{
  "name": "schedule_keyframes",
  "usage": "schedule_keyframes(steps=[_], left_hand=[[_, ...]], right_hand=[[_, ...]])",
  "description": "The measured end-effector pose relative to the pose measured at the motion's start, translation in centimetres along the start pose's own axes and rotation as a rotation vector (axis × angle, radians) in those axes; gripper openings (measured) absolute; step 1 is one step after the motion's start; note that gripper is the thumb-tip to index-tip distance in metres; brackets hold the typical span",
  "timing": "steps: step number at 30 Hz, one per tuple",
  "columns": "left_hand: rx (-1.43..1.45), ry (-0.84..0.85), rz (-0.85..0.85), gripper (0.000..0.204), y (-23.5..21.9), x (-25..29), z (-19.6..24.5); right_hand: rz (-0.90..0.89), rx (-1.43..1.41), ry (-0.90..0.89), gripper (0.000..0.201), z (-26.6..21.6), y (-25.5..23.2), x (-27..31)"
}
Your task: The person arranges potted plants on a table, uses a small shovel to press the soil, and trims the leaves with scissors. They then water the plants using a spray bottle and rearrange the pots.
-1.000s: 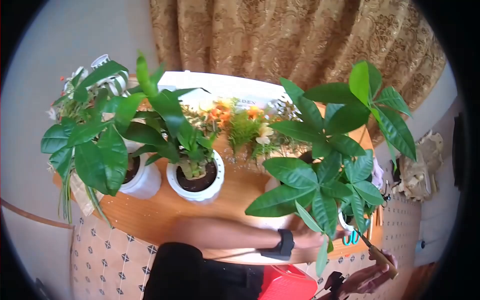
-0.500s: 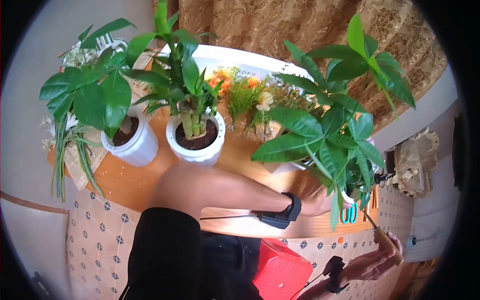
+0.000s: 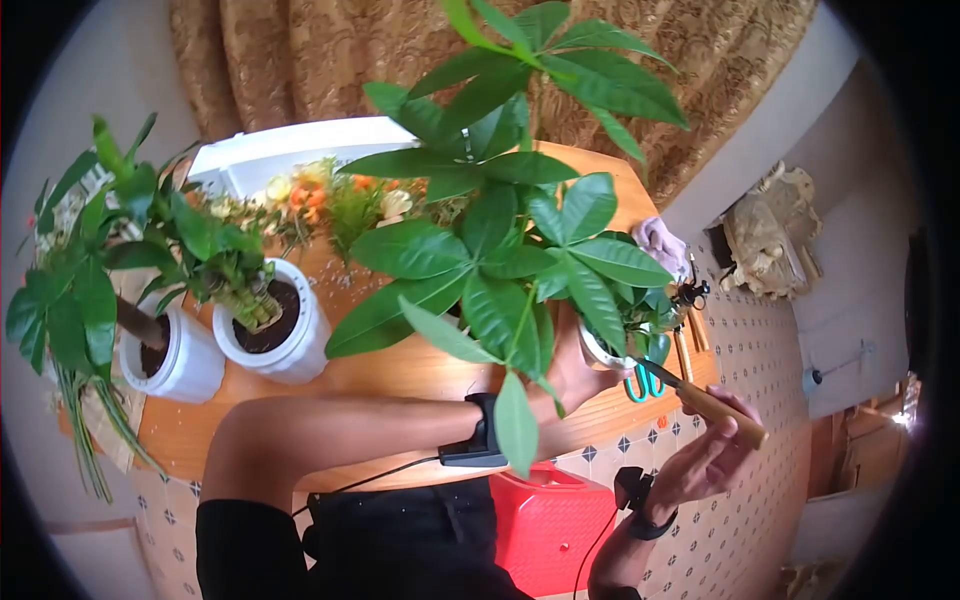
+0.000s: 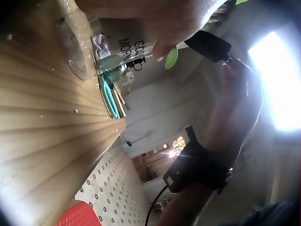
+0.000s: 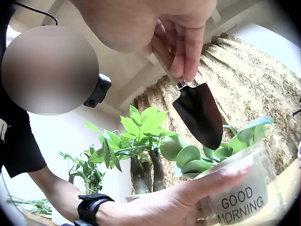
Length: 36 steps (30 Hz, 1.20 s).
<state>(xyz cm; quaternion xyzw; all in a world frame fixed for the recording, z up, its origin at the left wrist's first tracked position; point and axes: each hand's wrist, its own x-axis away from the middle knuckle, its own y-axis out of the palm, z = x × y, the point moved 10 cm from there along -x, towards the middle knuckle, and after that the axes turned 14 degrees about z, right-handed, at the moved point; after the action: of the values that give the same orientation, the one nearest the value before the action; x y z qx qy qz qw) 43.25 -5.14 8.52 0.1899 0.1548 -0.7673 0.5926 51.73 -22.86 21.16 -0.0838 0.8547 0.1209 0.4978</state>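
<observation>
In the right-wrist view we see the right hand (image 5: 146, 23) at the top centre, its fingers curled round the wooden handle of a small trowel with a black pointed blade (image 5: 200, 115). The blade slants downward, its tip just over the thick, rounded green leaves (image 5: 197, 162) of a small plant; whether it touches them we cannot tell. That plant grows in a translucent plastic pot lettered "GOOD MORNING" (image 5: 242, 205) at the lower right, which the left hand (image 5: 188, 200) grips from the side, thumb laid along it below the rim; its other fingers are mostly hidden from us. In the head view both hands are right of centre, the trowel reaching from the right hand toward the pot's rim. Large glossy green leaves (image 3: 495, 310) spread across the middle and partly cover the left hand. Just below the pot we find teal loop-shaped handles (image 3: 648, 382) on the light-brown wooden table (image 3: 350, 388). At the left stand two white ribbed planters (image 3: 285, 355), while orange and yellow flowers (image 3: 305, 200) lie nearer the upper centre. A red plastic stool (image 3: 555, 520) shows at the bottom, and a gold patterned curtain (image 3: 300, 60) hangs across the top.
</observation>
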Motion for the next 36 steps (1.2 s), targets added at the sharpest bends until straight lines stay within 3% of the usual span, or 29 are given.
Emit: schedule_keyframes(steps=[4, 6, 7, 8, 10, 11, 12, 14, 20, 30, 33, 36], left_hand=[[-0.002, 0.013, -0.05, 0.084, -0.5, -1.6, 1.2], [-0.101, -0.027, -0.154, 0.065, -0.4, -1.6, 2.0], [0.276, -0.144, 0.035, 0.051, -1.2, -1.4, 1.8], [0.284, -0.137, 0.024, 0.051, -1.1, -1.4, 1.8], [0.106, -0.074, -0.08, 0.043, -0.5, -1.4, 1.6], [0.066, -0.125, -0.081, 0.055, 0.5, -0.5, -1.8], [0.073, -0.115, -0.096, 0.055, 0.7, -0.6, -1.5], [0.122, -0.198, -0.124, 0.055, 1.0, -0.7, -1.9], [0.165, -0.256, -0.153, 0.04, 0.4, -1.3, 0.9], [0.141, -0.259, -0.201, 0.028, 0.7, -1.2, 0.2], [0.119, -0.213, -0.193, 0.03, 0.2, -1.9, 1.8], [0.186, -0.252, -0.16, 0.033, 0.5, -1.4, 0.1]], right_hand=[[-0.11, -0.071, 0.058, 0.032, 0.4, 1.8, 0.2], [-0.137, -0.072, 0.09, 0.028, 1.1, 2.3, 0.4], [-0.171, -0.025, 0.068, 0.025, 1.3, 2.4, 0.4], [-0.176, -0.033, 0.035, 0.024, 1.2, 2.7, 0.2], [-0.225, -0.009, 0.042, 0.022, 0.8, 3.4, 0.1], [-0.243, -0.013, 0.059, 0.02, 0.7, 3.8, 0.1], [-0.234, -0.03, 0.085, 0.018, 1.0, 3.9, 0.3], [-0.31, 0.073, -0.097, 0.018, -0.4, 4.7, -0.2], [-0.381, 0.118, -0.123, 0.019, -1.1, 5.9, -0.1], [-0.191, 0.02, -0.079, 0.022, -1.0, 3.6, -0.5], [-0.208, -0.02, -0.037, 0.021, -0.2, 4.0, -0.2], [-0.235, 0.045, 0.051, 0.022, 1.1, 4.0, 0.2]])
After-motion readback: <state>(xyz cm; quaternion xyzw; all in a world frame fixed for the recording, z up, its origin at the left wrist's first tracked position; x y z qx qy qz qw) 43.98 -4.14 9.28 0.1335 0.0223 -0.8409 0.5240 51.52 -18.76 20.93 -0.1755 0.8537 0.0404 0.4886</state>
